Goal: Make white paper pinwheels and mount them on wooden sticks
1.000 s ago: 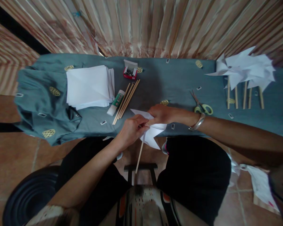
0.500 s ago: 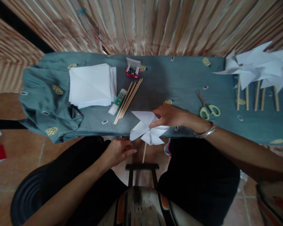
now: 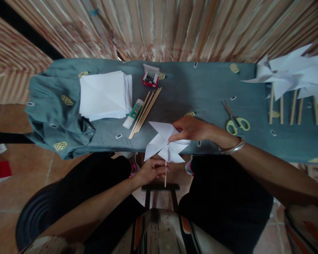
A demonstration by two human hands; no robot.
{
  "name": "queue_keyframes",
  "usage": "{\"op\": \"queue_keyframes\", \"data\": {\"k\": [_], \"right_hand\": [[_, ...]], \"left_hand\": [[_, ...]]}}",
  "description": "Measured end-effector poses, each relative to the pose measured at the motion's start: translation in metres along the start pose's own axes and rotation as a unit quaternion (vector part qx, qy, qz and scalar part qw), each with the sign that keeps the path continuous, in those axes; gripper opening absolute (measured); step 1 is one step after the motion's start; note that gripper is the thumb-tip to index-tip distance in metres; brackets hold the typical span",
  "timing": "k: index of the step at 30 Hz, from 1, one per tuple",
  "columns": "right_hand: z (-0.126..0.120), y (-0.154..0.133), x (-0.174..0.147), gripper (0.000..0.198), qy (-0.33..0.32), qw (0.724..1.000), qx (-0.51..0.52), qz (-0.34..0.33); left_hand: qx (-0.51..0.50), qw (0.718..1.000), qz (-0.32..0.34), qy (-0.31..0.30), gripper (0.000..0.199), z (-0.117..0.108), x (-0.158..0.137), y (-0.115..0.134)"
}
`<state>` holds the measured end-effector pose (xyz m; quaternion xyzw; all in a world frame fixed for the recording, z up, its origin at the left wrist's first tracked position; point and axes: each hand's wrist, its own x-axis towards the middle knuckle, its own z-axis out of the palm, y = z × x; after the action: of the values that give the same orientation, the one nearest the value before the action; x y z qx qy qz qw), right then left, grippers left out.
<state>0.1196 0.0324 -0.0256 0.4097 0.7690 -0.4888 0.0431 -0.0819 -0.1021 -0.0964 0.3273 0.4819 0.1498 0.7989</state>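
Note:
A white paper pinwheel (image 3: 164, 143) on a thin wooden stick (image 3: 165, 180) is held over the table's front edge, with a small metal pin at its centre. My right hand (image 3: 192, 129) grips the pinwheel's paper blades from the right, thumb near the pin. Below the blades, my left hand (image 3: 155, 170) has its fingers closed on the stick. Left of the pinwheel lie several loose wooden sticks (image 3: 145, 113) beside a green and white glue stick (image 3: 133, 113).
A stack of white paper (image 3: 103, 93) lies on the green tablecloth (image 3: 196, 88). An opened red box of pins (image 3: 150, 76) stands behind the sticks. Green-handled scissors (image 3: 235, 121) lie right of my right hand. Several white pinwheels (image 3: 294, 72) rest at the far right.
My left hand has moved right and closed on the pinwheel's stick, which now stands more upright. My right hand keeps its hold on the blades. The view has shifted slightly.

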Motion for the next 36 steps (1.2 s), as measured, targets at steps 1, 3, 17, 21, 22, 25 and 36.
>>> {"op": "queue_keyframes", "data": {"k": [1, 3, 17, 21, 22, 25, 36], "right_hand": [[-0.001, 0.0, -0.001, 0.036, -0.002, 1.0, 0.008, 0.0], [-0.003, 0.001, -0.003, 0.036, -0.002, 0.999, 0.031, 0.004], [0.003, -0.001, -0.028, 0.035, 0.092, 0.974, 0.205, 0.022], [0.01, -0.002, -0.036, 0.035, 0.123, 0.963, 0.241, 0.005], [0.011, -0.003, -0.038, 0.034, 0.132, 0.96, 0.245, 0.004], [0.013, -0.006, -0.044, 0.033, 0.153, 0.956, 0.25, 0.002], [0.01, 0.024, -0.027, 0.028, 0.259, 0.949, 0.176, 0.043]], "left_hand": [[-0.004, 1.0, 0.0, -0.003, 0.041, 0.0, -0.001, 0.002], [-0.009, 1.0, 0.002, -0.004, 0.042, 0.0, -0.004, 0.004], [0.025, 0.996, 0.091, 0.003, 0.029, 0.005, -0.013, 0.025], [0.087, 0.987, 0.133, 0.002, 0.024, 0.005, -0.016, 0.032], [0.109, 0.983, 0.144, 0.001, 0.023, 0.004, -0.017, 0.034], [0.168, 0.97, 0.174, 0.0, 0.022, 0.004, -0.02, 0.04], [-0.007, 1.0, 0.01, 0.028, 0.047, 0.016, -0.012, 0.051]]}}
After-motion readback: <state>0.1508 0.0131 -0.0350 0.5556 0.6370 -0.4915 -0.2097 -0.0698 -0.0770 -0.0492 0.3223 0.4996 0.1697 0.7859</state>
